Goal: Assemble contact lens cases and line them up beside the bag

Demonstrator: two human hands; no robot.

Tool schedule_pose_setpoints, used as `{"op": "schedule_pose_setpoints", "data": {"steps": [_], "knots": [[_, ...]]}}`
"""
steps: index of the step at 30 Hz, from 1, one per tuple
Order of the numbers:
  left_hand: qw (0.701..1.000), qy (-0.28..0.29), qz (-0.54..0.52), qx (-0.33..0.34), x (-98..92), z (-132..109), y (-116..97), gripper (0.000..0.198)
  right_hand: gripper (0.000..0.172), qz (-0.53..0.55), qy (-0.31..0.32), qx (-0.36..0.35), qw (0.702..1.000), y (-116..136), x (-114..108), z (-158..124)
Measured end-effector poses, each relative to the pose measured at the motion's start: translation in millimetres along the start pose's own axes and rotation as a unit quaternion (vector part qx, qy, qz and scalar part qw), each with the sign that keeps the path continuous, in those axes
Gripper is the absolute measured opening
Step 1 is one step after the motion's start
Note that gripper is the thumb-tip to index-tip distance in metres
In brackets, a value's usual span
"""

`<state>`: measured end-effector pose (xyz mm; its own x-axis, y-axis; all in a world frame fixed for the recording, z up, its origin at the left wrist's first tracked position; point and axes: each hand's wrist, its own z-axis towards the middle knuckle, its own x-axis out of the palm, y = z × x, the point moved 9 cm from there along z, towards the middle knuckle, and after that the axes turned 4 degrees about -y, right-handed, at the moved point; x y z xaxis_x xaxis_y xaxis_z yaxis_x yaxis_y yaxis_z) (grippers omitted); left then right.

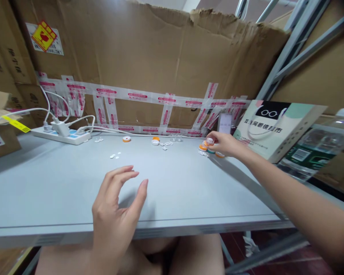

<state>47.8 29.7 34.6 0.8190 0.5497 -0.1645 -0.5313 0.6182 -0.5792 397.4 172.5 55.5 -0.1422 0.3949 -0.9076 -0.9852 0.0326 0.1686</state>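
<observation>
1. The right hand (pixel 225 144) is stretched out to the far right of the pale grey surface (pixel 60 191). Its grip pinches a small clear-white round cap (pixel 210 141) between thumb and fingertips.
2. That cap is held just above a cluster of small orange and teal round cases (pixel 211 151), which lie close together on the surface right under the hand.
3. The left hand (pixel 117 214) hangs over the near edge of the surface. Its grip is spread, the fingers curved and apart, holding nothing.
4. A few small white flat discs (pixel 114 155) lie loose beyond the left hand, well apart from it.
5. Further back, near the middle, sit an orange-and-white ring (pixel 126 139), a white ring (pixel 155 142) and some scattered tiny white bits (pixel 167 144).
6. A white power strip (pixel 60 134) lies at the back left, with a white plug and cables in it.
7. A printed cardboard box with a spectacles drawing (pixel 275 128) stands just right of the right hand, and a clear plastic bottle (pixel 318 147) lies beyond it.
8. A brown cardboard wall (pixel 160 57), patched with red-printed tape, closes off the back.
</observation>
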Motion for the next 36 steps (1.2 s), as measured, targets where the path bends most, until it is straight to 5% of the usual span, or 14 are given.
{"op": "schedule_pose_setpoints", "data": {"steps": [11, 27, 36], "knots": [[1.000, 0.009, -0.004, 0.005, 0.7, -0.2, -3.6, 0.006, 0.012, -0.031, 0.059, -0.013, 0.998, -14.4, 23.4, -6.7], [1.000, 0.013, -0.012, 0.001, 2.0, -0.7, -2.4, 0.005, 0.033, 0.140, 0.093, 0.063, 0.984, -17.9, 37.5, -8.6], [1.000, 0.013, -0.011, -0.003, 2.2, -0.6, -2.1, 0.004, 0.030, 0.222, 0.105, 0.002, 0.969, 22.2, 46.3, -11.8]]}}
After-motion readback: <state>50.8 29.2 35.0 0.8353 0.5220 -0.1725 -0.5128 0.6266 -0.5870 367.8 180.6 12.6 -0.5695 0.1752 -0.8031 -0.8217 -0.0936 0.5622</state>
